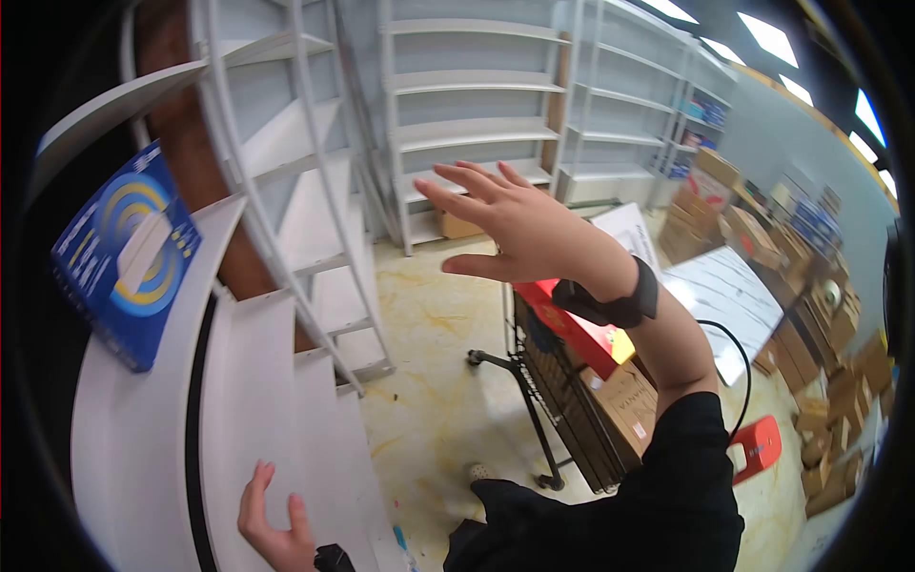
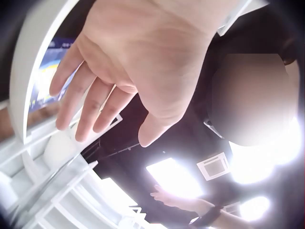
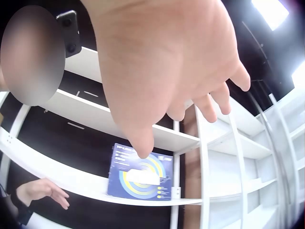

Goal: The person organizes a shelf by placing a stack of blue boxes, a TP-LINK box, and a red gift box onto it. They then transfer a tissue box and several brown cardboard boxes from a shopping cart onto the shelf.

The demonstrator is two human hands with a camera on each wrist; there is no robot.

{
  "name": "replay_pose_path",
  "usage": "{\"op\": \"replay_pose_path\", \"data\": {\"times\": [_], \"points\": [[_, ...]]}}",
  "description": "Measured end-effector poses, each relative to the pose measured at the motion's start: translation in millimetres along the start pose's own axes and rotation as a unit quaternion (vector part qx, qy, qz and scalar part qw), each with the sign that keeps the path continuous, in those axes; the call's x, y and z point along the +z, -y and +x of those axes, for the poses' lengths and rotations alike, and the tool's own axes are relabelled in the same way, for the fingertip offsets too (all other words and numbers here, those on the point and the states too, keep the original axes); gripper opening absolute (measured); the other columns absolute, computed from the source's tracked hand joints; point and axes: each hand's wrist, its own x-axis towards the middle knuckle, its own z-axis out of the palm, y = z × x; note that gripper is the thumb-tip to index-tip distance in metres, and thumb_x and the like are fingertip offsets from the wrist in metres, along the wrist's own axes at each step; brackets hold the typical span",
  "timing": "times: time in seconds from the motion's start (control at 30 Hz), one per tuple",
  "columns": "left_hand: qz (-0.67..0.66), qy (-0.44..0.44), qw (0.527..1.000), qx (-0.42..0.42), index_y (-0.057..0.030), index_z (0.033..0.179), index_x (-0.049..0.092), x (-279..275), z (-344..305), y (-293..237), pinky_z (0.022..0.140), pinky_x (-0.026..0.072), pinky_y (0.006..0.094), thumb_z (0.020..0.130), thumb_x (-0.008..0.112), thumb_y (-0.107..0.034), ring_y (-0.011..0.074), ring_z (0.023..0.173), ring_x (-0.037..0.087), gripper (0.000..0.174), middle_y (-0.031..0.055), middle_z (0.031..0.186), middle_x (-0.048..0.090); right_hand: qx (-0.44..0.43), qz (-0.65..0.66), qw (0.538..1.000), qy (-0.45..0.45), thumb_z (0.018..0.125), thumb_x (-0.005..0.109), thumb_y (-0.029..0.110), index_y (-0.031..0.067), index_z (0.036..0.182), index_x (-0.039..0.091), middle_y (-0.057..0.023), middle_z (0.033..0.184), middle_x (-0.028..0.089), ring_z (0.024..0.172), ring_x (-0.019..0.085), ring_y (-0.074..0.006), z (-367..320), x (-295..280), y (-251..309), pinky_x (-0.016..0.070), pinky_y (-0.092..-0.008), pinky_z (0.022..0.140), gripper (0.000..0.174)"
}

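Observation:
A blue box [image 1: 133,257] printed with yellow and light-blue rings stands upright on a white shelf [image 1: 129,419] at the left; in the right wrist view the same box [image 3: 164,177] shows its front, partly covered by my thumb. My right hand [image 1: 538,234] is stretched out at mid-height, fingers spread and holding nothing. Low on the left, my left hand [image 1: 274,524] hovers over the lower shelf boards, its fingers loosely bent and its palm bare. In the left wrist view that palm [image 2: 138,57] fills the top, with the box partly seen behind the fingers.
A black wire cart [image 1: 562,419] on wheels carries a red box [image 1: 581,334] and a brown carton [image 1: 624,405]. White racks [image 1: 477,81] line the back wall. Cardboard boxes [image 1: 810,334] pile up at the right, near a white marbled panel [image 1: 729,300] and a red stool [image 1: 760,448].

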Motion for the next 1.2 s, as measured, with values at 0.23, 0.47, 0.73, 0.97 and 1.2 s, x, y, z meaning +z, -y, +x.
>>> {"op": "replay_pose_path", "data": {"times": [0.23, 0.47, 0.73, 0.97, 1.2], "points": [[-0.254, 0.255, 0.933, -0.028, 0.0059, 0.102, 0.057, 161, 26, -4, 0.077, 0.0468, 0.0319, 0.073, 0.064, -0.011, 0.0243, 0.085, 0.061, 0.035, 0.0167, 0.091, 0.063, 0.307, -0.02, 0.942, 0.136, 0.079, 0.057, 0.046, 0.0145, 0.137, 0.025, -0.0206, 0.132, 0.035, 0.121, 0.036, -0.0351, -169, -59, -62, 0.0272, -0.0481, 0.1, 0.073], [-0.416, 0.449, 0.77, -0.182, 0.0023, 0.121, 0.045, 348, -22, -47, 0.076, 0.045, 0.0234, 0.082, 0.06, -0.02, 0.0131, 0.09, 0.057, 0.047, 0.0105, 0.103, 0.06, 0.543, 0.115, 0.819, 0.143, 0.08, 0.056, 0.038, -0.008, 0.131, 0.026, -0.0289, 0.129, 0.035, 0.121, 0.034, -0.0363, -351, -14, -136, 0.0283, -0.037, 0.101, 0.075], [-0.462, 0.563, 0.595, -0.34, -0.0167, 0.139, 0.003, 447, -109, -157, 0.088, 0.0368, 0.0433, 0.075, 0.061, -0.047, 0.0234, 0.11, 0.046, 0.092, 0.0053, 0.124, 0.044, 0.729, 0.176, 0.661, 0.023, 0.081, 0.055, 0.041, -0.0006, 0.111, 0.052, -0.0168, 0.098, 0.06, 0.095, 0.056, -0.0269, -515, 115, -200, 0.0418, -0.0331, 0.085, 0.052], [-0.464, 0.528, 0.559, -0.441, -0.0226, 0.134, 0.005, 477, -133, -202, 0.083, 0.0398, 0.0492, 0.077, 0.057, -0.05, 0.0217, 0.097, 0.047, 0.083, 0.0066, 0.126, 0.03, 0.792, 0.383, 0.468, -0.085, 0.084, 0.054, 0.038, 0.0079, 0.112, 0.048, -0.001, 0.078, 0.056, 0.077, 0.057, -0.0151, -497, 112, -190, 0.0474, -0.031, 0.066, 0.042], [-0.618, 0.329, 0.61, -0.371, -0.0103, 0.136, 0.014, 435, -132, -195, 0.087, 0.0397, 0.029, 0.075, 0.064, -0.014, 0.0138, 0.103, 0.047, 0.078, 0.0045, 0.117, 0.045, 0.713, 0.497, 0.459, -0.182, 0.082, 0.058, 0.023, 0.009, 0.106, 0.047, -0.0047, 0.093, 0.057, 0.078, 0.059, -0.0159, -468, 78, -145, 0.05, -0.0317, 0.068, 0.03]]}}
